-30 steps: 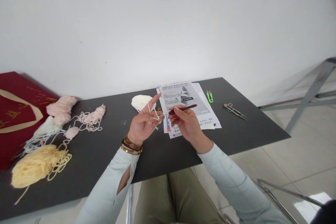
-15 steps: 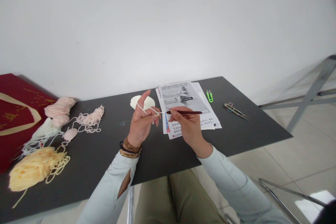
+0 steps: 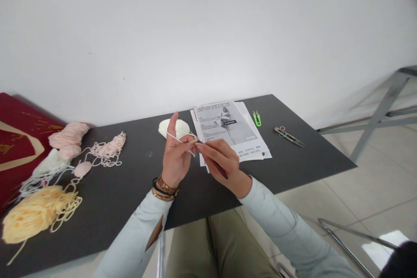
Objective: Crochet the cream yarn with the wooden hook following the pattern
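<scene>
My left hand (image 3: 176,156) is raised above the dark table (image 3: 293,160), its forefinger pointing up with a cream yarn strand (image 3: 177,138) looped over it, the other fingers pinched on the strand. My right hand (image 3: 219,160) meets it fingertip to fingertip and is closed; the dark red crochet hook (image 3: 219,168) lies mostly hidden in its palm. The strand runs back towards a cream yarn ball (image 3: 173,127) on the table just behind my left hand.
Printed instruction sheets (image 3: 230,128) lie behind my right hand. Green thread snips (image 3: 257,118) and small scissors (image 3: 288,136) lie to the right. Pink yarn (image 3: 104,150), white yarn and a yellow yarn heap (image 3: 35,213) cover the left side beside a red box (image 3: 16,139).
The hook pointed out sideways to the right; now my right hand has turned in and closed over it, fingertips against my left hand. My left forefinger has straightened upward.
</scene>
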A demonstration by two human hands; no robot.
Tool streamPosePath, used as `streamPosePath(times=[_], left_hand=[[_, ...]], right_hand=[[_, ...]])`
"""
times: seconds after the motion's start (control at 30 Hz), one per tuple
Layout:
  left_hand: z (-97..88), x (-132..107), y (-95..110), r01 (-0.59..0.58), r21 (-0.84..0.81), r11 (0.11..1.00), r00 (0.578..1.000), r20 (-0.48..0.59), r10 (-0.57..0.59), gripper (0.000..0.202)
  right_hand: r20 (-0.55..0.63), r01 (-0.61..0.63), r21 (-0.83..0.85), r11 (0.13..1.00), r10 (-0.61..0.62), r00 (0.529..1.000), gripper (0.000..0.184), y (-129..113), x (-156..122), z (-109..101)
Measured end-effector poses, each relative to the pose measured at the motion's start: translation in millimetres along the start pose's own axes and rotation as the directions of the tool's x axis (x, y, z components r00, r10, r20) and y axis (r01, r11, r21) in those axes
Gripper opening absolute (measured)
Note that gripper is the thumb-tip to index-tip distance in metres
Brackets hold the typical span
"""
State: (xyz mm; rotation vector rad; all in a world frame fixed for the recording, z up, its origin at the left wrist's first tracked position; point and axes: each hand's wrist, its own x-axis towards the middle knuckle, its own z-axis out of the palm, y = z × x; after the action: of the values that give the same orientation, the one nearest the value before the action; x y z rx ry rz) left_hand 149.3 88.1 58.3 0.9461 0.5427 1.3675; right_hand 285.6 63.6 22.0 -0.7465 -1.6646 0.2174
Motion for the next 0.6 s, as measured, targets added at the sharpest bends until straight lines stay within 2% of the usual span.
streamPosePath(times=[0.17, 0.23, 0.3, 0.37, 0.43, 0.5, 0.53, 0.6], left_hand=[[-2.5, 1, 9, 0.132, -0.156, 0.979, 0.990, 0.062, -0.124, 0.088], [-5.0, 2, 13, 0.191, -0.201, 0.961, 0.980, 0.103, -0.173, 0.086], [-7.5, 2, 16, 0.215, -0.221, 0.951, 0.973, 0.133, -0.189, 0.085], [-9.2, 2, 18, 0.227, -0.227, 0.947, 0.969, 0.148, -0.196, 0.084], [-9.6, 1, 20, 0.237, -0.237, 0.942, 0.966, 0.161, -0.203, 0.085], [-8.9, 1, 20, 0.252, -0.248, 0.935, 0.961, 0.174, -0.213, 0.085], [-8.3, 1, 21, 0.257, -0.250, 0.934, 0.960, 0.178, -0.216, 0.085], [-7.3, 0, 21, 0.261, -0.242, 0.934, 0.959, 0.179, -0.222, 0.084]], right_hand=[[0.013, 0.046, 0.056, 0.997, -0.047, 0.999, 0.046, -5, 2, -3], [-0.009, -0.011, 0.143, 0.990, 0.012, 1.000, 0.040, -8, 3, -2], [-0.039, -0.149, 0.291, 0.945, 0.167, 0.985, 0.032, -10, 5, 2], [-0.009, -0.329, 0.489, 0.808, 0.382, 0.924, 0.023, -10, 8, 6], [0.100, -0.459, 0.669, 0.584, 0.541, 0.835, 0.015, -9, 11, 9], [0.221, -0.518, 0.772, 0.369, 0.608, 0.763, 0.013, -7, 15, 10], [0.264, -0.532, 0.795, 0.292, 0.623, 0.736, 0.015, -6, 16, 10], [0.313, -0.551, 0.811, 0.200, 0.646, 0.696, 0.018, -6, 19, 9]])
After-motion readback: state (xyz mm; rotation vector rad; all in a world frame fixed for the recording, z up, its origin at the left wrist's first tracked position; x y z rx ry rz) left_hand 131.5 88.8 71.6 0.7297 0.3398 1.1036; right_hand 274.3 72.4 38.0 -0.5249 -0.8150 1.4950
